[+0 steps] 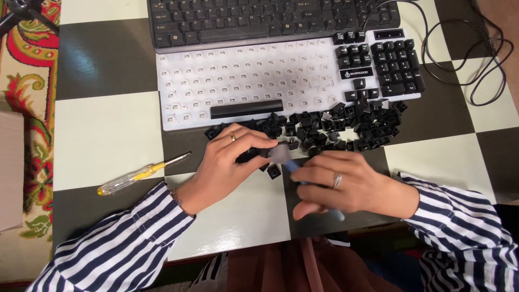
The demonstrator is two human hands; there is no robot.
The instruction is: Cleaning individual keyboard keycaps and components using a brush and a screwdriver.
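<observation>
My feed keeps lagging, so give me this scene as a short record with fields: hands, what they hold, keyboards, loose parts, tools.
left hand: pinches a black keycap
right hand: grips a blue-handled brush, bristles at the keycap; motion-blurred
white keyboard: most caps off, spacebar and right-side keys on
black keyboard: behind it, keys on
loose keycaps: black pile along the white keyboard's front edge
screwdriver: yellow, clear handle, left of the left hand, untouched
table: checkered
</observation>
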